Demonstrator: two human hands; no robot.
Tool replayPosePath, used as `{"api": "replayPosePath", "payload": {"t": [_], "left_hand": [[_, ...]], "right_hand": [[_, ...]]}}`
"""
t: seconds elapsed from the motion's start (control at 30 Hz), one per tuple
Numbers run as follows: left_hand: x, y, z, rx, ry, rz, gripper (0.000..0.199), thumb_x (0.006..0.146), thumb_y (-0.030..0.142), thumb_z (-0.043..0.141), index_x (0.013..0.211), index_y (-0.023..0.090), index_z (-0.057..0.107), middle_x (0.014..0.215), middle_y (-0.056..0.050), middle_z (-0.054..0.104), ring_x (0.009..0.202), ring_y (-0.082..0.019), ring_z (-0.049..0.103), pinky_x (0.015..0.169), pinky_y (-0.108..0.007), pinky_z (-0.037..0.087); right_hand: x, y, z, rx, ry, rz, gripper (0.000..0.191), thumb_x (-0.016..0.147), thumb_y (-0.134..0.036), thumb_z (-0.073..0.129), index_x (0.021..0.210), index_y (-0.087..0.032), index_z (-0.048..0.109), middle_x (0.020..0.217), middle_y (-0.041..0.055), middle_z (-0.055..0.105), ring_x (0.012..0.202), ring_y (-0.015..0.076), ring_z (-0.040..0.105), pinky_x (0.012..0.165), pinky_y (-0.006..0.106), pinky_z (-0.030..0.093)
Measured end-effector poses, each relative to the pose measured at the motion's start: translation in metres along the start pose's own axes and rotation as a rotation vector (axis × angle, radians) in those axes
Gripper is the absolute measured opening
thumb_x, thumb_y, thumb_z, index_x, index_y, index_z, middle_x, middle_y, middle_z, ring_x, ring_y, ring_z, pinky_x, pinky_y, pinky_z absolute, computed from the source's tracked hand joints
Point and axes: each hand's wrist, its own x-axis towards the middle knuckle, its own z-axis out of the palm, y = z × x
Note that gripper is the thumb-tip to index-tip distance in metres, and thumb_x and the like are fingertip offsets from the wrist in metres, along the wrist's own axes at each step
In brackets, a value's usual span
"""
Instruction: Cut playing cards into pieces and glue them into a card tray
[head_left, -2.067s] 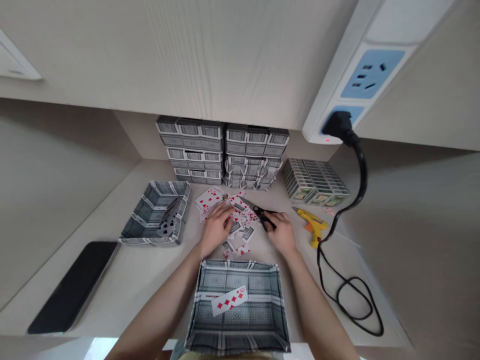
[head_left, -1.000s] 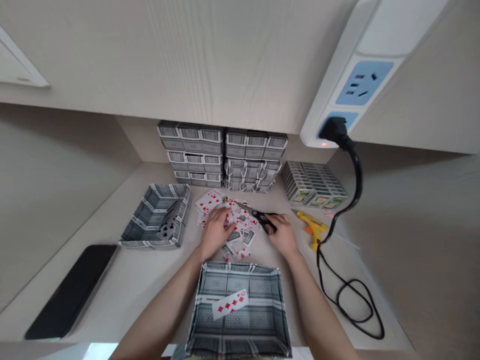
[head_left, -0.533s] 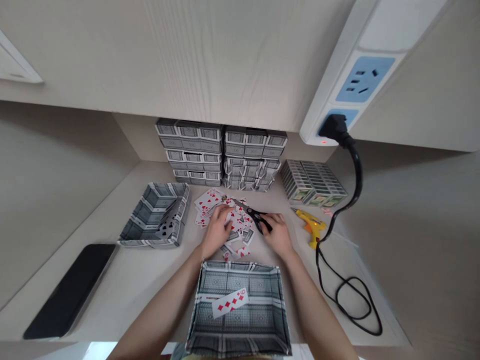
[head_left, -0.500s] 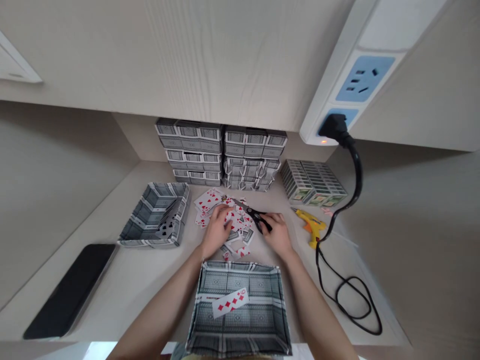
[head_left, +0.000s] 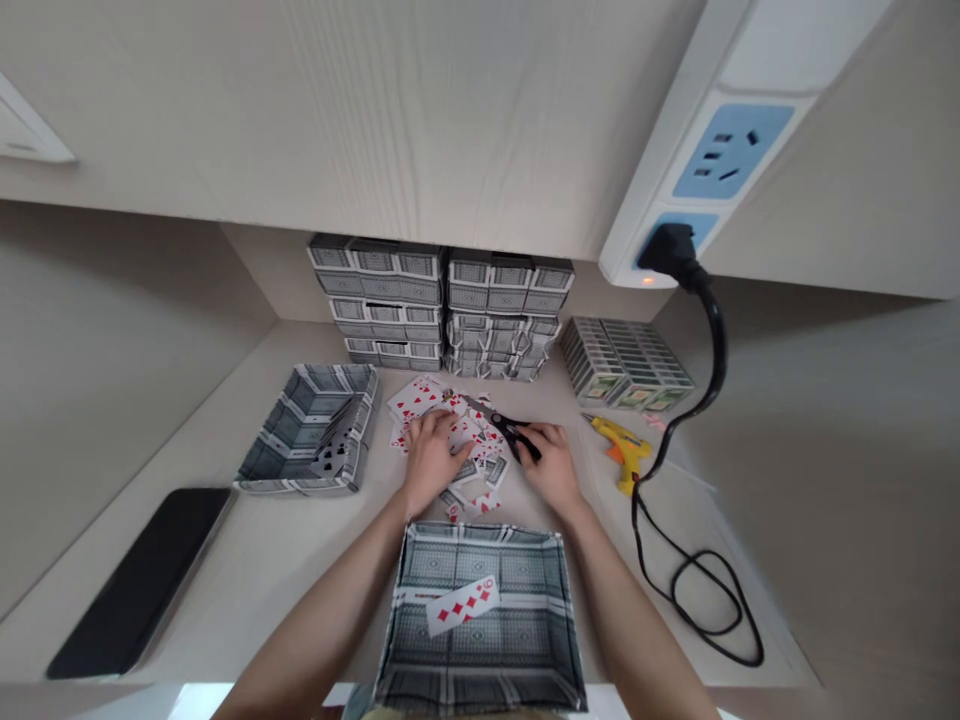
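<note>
My left hand (head_left: 433, 460) rests on the left side of a loose pile of playing cards and cut pieces (head_left: 414, 398), its fingers spread and nothing visibly gripped. At the pile's right, my right hand (head_left: 549, 460) has its fingers round the black handles of the scissors (head_left: 510, 428), whose blades point up and left over the cards. Nearest to me stands a box made of folded cards (head_left: 517, 640), with a cut nine of diamonds (head_left: 463, 605) lying in it. A second card box (head_left: 307, 430) at the left holds several cards.
Stacked card boxes (head_left: 386, 290) stand against the back. Card packs (head_left: 626, 365), a yellow glue gun (head_left: 624, 450) and its looped black cable (head_left: 675, 590) are at the right. A black phone (head_left: 142, 580) lies front left; a power strip (head_left: 690, 180) hangs above.
My left hand has shifted slightly left and its fingers have spread over the cards. The scissors and my right hand have moved slightly left.
</note>
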Motion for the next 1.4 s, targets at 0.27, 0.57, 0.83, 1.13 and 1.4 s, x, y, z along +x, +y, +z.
{"api": "replayPosePath", "payload": {"t": [0.27, 0.57, 0.83, 1.13, 1.4], "left_hand": [[0.001, 0.001, -0.004, -0.033, -0.019, 0.0, 0.03, 0.071, 0.028, 0.059, 0.1, 0.022, 0.058, 0.109, -0.008, 0.054, 0.1, -0.029, 0.043, 0.084, -0.045, 0.034], [0.002, -0.002, 0.0, -0.406, 0.121, -0.16, 0.018, 0.076, 0.034, 0.056, 0.085, 0.02, 0.058, 0.086, -0.004, 0.063, 0.083, -0.018, 0.057, 0.078, -0.035, 0.043], [0.005, -0.002, 0.002, -0.772, 0.039, -0.271, 0.025, 0.073, 0.037, 0.057, 0.086, 0.016, 0.061, 0.081, -0.003, 0.066, 0.066, -0.013, 0.059, 0.059, -0.024, 0.046], [-0.001, 0.01, -0.002, -0.758, -0.132, -0.152, 0.022, 0.071, 0.032, 0.061, 0.085, 0.016, 0.061, 0.079, -0.002, 0.066, 0.068, -0.012, 0.059, 0.063, -0.023, 0.046], [-0.001, 0.01, -0.006, -0.728, -0.215, -0.101, 0.026, 0.072, 0.033, 0.06, 0.091, 0.015, 0.058, 0.083, -0.003, 0.064, 0.074, -0.013, 0.059, 0.069, -0.025, 0.046]], "right_hand": [[-0.001, -0.002, 0.003, 0.0, 0.026, -0.015, 0.026, 0.077, -0.019, 0.05, 0.098, -0.022, 0.066, 0.098, 0.0092, 0.056, 0.099, 0.024, 0.046, 0.085, 0.04, 0.042], [0.0, -0.015, 0.0, 0.047, 0.079, -0.068, 0.029, 0.081, -0.02, 0.046, 0.105, -0.023, 0.062, 0.097, 0.008, 0.058, 0.097, 0.0223, 0.046, 0.086, 0.04, 0.041], [-0.001, -0.026, 0.0, 0.1, -0.034, -0.208, 0.047, 0.079, -0.026, 0.054, 0.126, -0.026, 0.046, 0.114, 0.0073, 0.055, 0.106, 0.0236, 0.045, 0.09, 0.042, 0.04], [-0.004, -0.031, 0.011, 0.14, -0.208, -0.334, 0.068, 0.074, -0.031, 0.061, 0.134, -0.023, 0.033, 0.117, 0.0087, 0.055, 0.109, 0.0235, 0.046, 0.093, 0.041, 0.039], [-0.006, -0.031, 0.013, 0.171, -0.169, -0.278, 0.05, 0.078, -0.033, 0.056, 0.126, -0.023, 0.045, 0.111, 0.0094, 0.057, 0.104, 0.0232, 0.049, 0.092, 0.042, 0.04]]}}
